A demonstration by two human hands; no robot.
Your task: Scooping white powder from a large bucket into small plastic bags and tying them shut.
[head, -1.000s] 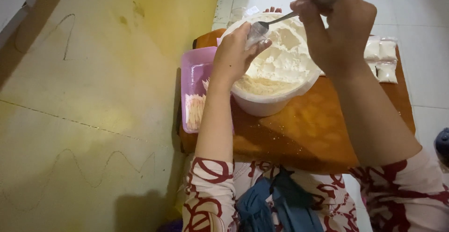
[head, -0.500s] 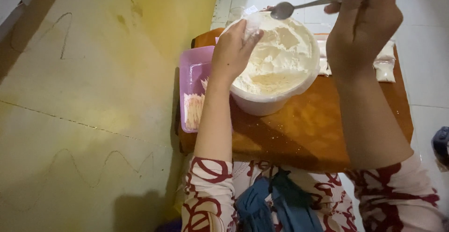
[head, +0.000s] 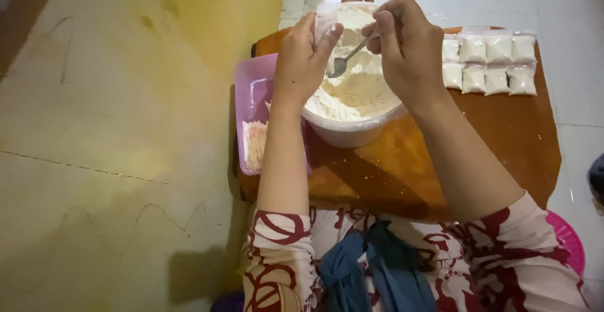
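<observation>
Spoon (head: 350, 58) over the flour, and we are mid-fill: the right hand (head: 406, 51) is closed around the handle, bowl of the spoon tipped down toward the left. Left hand (head: 303, 62) pinches a small clear bag (head: 327, 20) by its mouth, fingers closed on the plastic, holding it above the far-left rim of the big white tub (head: 350, 130). By my read this is the loading step, spoon meeting bag; the next move calls for a steady tilt right at the bag's mouth, so the powder drops inside and not back into the tub. The bag looks thin, limp and see-through; how full it is I cannot tell. The tub sits in the middle of the orange-brown tabletop (head: 497, 142), heaped with pale, lumpy flour. Far right, two tidy rows of filled little packets (head: 491, 63) lie side by side. On the left edge, touching the tub, a pink tray (head: 253, 101) holds a pale bundle.
</observation>
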